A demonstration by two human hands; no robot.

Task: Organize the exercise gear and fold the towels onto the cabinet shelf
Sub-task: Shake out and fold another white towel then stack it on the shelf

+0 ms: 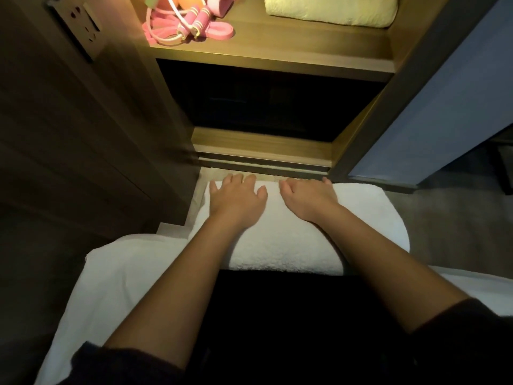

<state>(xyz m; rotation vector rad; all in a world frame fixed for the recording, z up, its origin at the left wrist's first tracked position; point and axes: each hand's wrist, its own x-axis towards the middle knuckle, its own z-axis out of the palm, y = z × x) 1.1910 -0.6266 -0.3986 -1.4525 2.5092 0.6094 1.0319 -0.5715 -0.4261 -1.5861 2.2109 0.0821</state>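
A folded white towel [277, 245] is pressed below the cabinet shelf [272, 48] by 2 grips: the left grip [236, 197] is seen released, fingers [231, 179] spread; whether the right grip [308, 197] is clenched cannot be told.

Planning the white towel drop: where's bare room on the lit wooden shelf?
Bare wood: the strip along the lit wooden shelf's front edge, and the gap between the pink jump rope and bands at left and the folded pale-yellow towel at right. Left back is crowded; that towel fills the right back.
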